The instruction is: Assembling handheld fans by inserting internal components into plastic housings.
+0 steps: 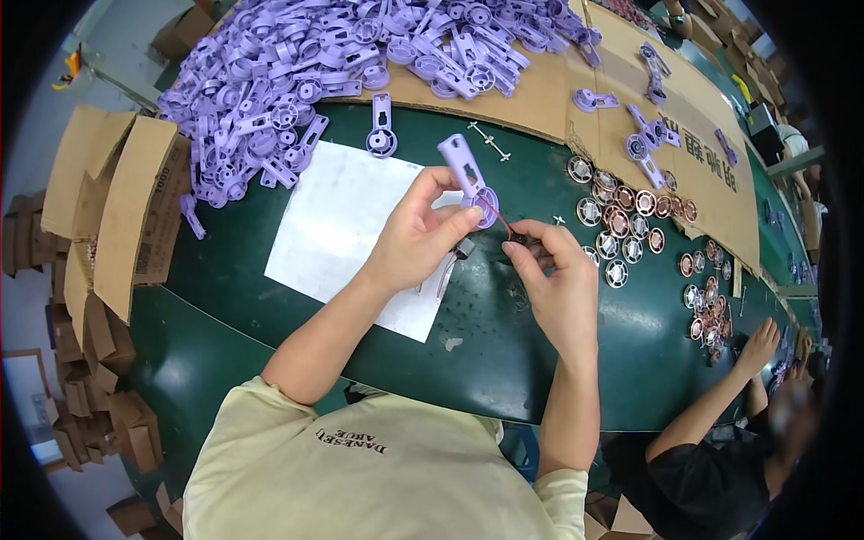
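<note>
My left hand (416,229) is closed around the round end of a purple plastic part (461,164), its slotted handle pointing up and away. Thin red wire (500,217) runs from the ring of this part to my right hand (560,279). There my thumb and fingers pinch a small dark piece (517,238); its kind is mostly hidden by the fingertips. Below my left fingers lies a small dark block (463,248) beside thin metal prongs, at the edge of a white sheet (328,225). Another purple part (382,135) rests just beyond the sheet.
A large heap of purple parts (297,81) covers the far left on cardboard (531,103). Copper and silver round pieces (616,220) lie scattered to the right on the green table (432,378). An open carton (148,198) stands at left. A co-worker's hand (760,346) is at far right.
</note>
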`<state>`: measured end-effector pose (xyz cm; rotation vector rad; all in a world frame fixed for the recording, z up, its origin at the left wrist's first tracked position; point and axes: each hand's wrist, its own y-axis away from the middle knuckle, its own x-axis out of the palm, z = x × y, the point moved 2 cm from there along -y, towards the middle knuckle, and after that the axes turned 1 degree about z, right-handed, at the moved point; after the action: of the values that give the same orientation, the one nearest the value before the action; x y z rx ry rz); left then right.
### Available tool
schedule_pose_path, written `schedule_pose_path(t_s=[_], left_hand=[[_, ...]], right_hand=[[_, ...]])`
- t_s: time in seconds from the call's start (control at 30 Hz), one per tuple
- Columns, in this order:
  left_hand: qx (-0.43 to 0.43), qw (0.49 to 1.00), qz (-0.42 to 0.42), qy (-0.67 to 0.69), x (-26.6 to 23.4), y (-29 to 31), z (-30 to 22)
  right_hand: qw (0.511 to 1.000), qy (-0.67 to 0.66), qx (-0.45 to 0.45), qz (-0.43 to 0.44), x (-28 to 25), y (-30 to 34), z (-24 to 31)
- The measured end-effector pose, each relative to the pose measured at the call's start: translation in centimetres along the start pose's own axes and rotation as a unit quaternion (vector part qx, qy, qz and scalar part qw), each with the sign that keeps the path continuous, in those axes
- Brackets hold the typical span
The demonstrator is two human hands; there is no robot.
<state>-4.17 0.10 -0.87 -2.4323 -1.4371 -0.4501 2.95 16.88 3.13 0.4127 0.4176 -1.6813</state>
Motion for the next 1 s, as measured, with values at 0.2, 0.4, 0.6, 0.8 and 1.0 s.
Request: schedule_pose_path(t_s=[0.2, 0.4, 0.6, 0.8, 1.0], left_hand=[[-0.037, 0.998, 0.049, -0.016, 0.7, 0.6, -0.3], [-0.027, 0.995, 0.067, -0.063, 0.9, 0.7, 0.2], [-0.052, 0.992, 0.044, -0.107, 0.9, 0.9, -0.3], [-0.053, 0.989, 0.048, -0.127, 0.4, 0.8, -0.2], [-0.065, 0.996, 0.056, -0.018, 0.5, 0.8, -0.2]], right_hand=[[0.992, -0.124, 0.03, -0.018, 0.9, -0.1, -0.7], [0.957, -0.285, 0.056, 0.001, 1.4, 0.0, -0.9], [0.954, -0.296, 0.035, -0.032, 2.2, 0.3, -0.8], [0.982, -0.139, -0.101, -0.079, 2.6, -0.1, -0.9], [0.988, -0.119, -0.087, -0.05, 2.8, 0.0, -1.1]])
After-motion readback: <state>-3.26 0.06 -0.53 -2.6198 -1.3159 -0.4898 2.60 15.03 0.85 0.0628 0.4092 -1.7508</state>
